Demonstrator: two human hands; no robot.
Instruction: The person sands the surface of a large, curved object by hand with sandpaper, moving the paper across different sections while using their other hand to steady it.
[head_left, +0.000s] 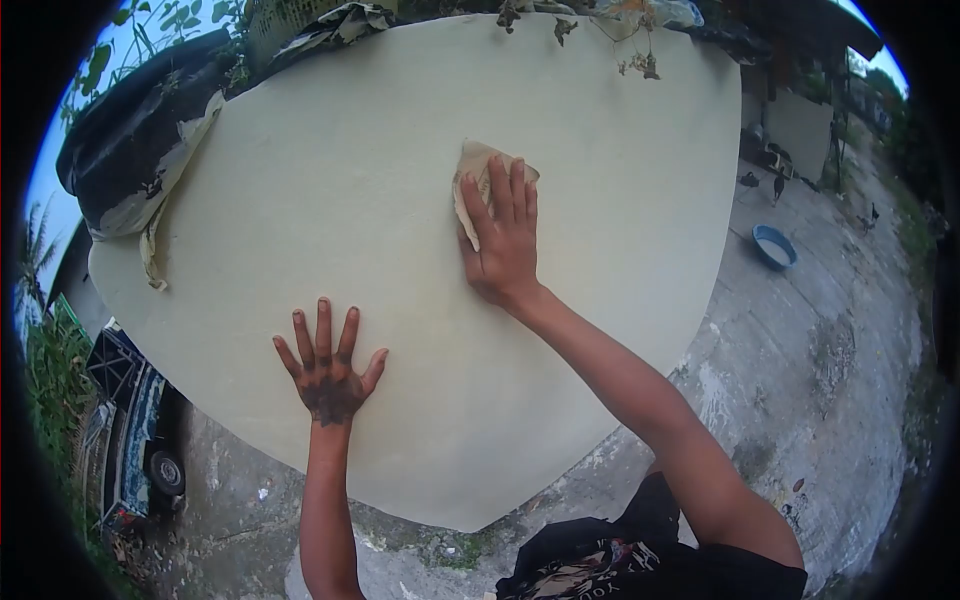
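Note:
A large pale cream board [330, 180] fills the middle of the head view. My right hand [503, 240] presses flat on a small tan sheet, likely sandpaper [474, 165], against the board's upper centre. Most of the sheet is under my fingers. My left hand [328, 362], stained dark, lies flat with fingers spread on the board's lower part and holds nothing.
Dark cloth [130, 150] drapes the board's upper left edge. Bare concrete ground [800, 360] lies to the right, with a blue bowl [774, 245] on it. A vehicle with a wheel [165, 468] stands at lower left. Plants hang at the top edge.

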